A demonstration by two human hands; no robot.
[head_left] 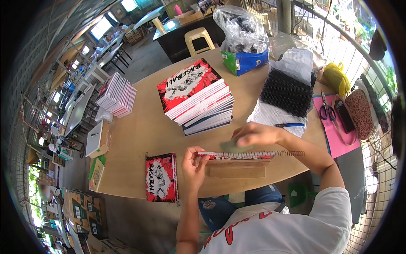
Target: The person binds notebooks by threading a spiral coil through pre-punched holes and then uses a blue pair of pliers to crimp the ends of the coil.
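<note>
My left hand (193,163) pinches the left end of a notebook (247,158) stood on edge, its spine facing up. A dark wire coil (292,153) runs along that spine and sticks out past its right end. Just above the coil, my right hand (256,134) grips a flat greyish-green pad (235,147), blurred by motion; whether it touches the coil I cannot tell. A wooden block (237,171) lies at the table edge below the notebook. To the left lies a red-covered spiral notebook (161,178) with its coil along the right side.
Stacked red-covered notebooks (192,86) stand mid-table, another stack (116,95) at far left. Black coils (287,91) lie on white sheets at right, beside blue-handled pliers (289,125). Scissors (326,111) and a phone (344,116) rest on pink paper. A plastic-bagged box (245,61) is behind.
</note>
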